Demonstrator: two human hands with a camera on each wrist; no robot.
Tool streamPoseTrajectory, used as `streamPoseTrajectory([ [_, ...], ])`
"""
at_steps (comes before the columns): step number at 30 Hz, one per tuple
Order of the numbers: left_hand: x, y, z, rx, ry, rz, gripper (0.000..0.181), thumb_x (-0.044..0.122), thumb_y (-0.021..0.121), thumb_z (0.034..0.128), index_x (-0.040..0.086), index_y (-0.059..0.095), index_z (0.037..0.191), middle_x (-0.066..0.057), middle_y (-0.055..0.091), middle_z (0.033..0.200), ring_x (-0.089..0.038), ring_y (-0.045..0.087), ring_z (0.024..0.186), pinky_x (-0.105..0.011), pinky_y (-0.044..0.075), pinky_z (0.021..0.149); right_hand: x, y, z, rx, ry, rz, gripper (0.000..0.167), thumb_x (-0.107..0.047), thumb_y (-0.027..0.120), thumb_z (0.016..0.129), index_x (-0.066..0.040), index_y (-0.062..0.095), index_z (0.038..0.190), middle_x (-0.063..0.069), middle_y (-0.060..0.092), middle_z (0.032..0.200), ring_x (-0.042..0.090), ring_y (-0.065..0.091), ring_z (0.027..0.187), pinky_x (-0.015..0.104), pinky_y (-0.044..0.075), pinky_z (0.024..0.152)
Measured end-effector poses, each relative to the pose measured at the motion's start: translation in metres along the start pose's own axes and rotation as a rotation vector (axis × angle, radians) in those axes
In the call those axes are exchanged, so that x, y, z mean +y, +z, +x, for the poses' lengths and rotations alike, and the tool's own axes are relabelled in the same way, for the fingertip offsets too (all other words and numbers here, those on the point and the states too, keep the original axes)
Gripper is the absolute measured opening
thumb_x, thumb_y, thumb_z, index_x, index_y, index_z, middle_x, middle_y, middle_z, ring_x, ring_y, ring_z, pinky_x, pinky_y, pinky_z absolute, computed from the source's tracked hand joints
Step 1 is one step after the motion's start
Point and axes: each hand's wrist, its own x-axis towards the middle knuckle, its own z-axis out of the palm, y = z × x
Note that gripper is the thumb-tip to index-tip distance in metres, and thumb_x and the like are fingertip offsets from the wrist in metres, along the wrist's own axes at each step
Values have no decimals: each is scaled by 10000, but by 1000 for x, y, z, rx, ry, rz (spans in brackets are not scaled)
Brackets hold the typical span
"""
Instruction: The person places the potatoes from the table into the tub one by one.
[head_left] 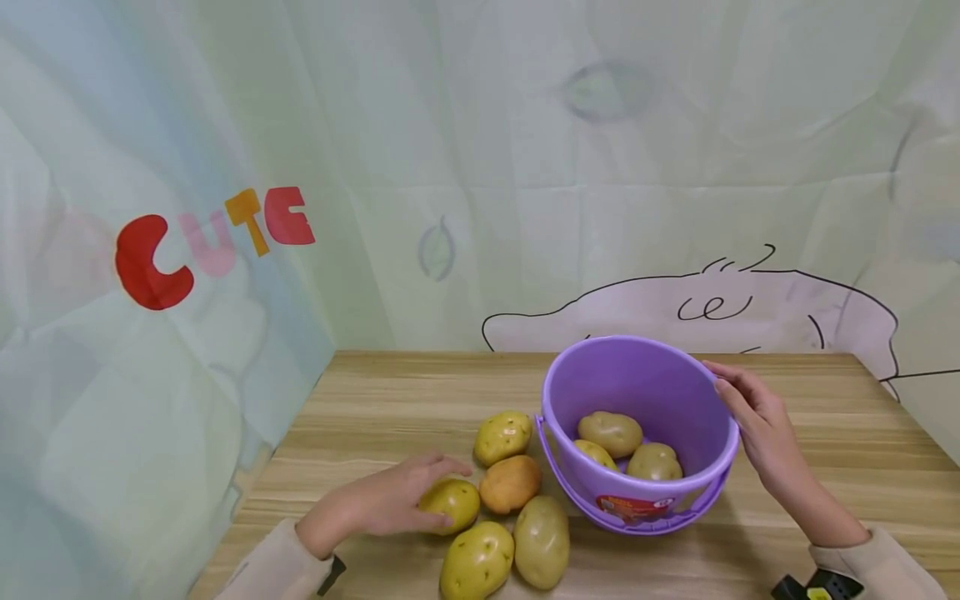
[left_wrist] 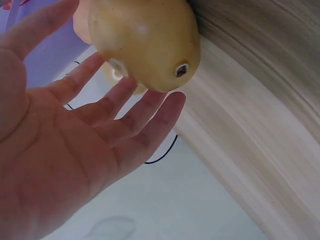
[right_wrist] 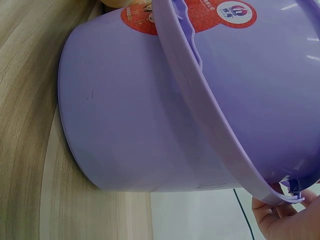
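Note:
My left hand (head_left: pixel 408 493) reaches over a yellow potato (head_left: pixel 452 505) on the table, fingers spread and nearly straight. In the left wrist view the fingertips (left_wrist: pixel 174 100) lie at the edge of that potato (left_wrist: pixel 150 45); the palm is bare. My right hand (head_left: pixel 765 421) holds the rim of a purple bucket (head_left: pixel 637 500) on its right side, near the handle joint, as the right wrist view also shows. Inside the bucket are potatoes, among them a pale one (head_left: pixel 610 433). Beside it lie an orange-brown potato (head_left: pixel 512 484) and several yellowish ones.
The bucket's handle (head_left: pixel 660 525) hangs down at its front. Loose potatoes, one of them large and greenish (head_left: pixel 542 542), lie left of the bucket on the wooden table (head_left: pixel 405 392). A printed curtain (head_left: pixel 450 125) stands behind the table and along its left side.

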Motion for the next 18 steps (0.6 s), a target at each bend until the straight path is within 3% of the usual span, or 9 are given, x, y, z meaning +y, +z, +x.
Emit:
streamPoseTrajectory([
  [18, -8, 8, 4, -37, 15, -8, 599, 318, 732, 898, 99, 521, 1413, -82, 528, 1331, -212, 508, 1204, -446, 450, 1008, 0, 0, 0, -1, -2, -1, 358, -128, 448, 1071, 105, 532, 1330, -143, 642, 1137, 25, 607, 988, 142, 506, 787],
])
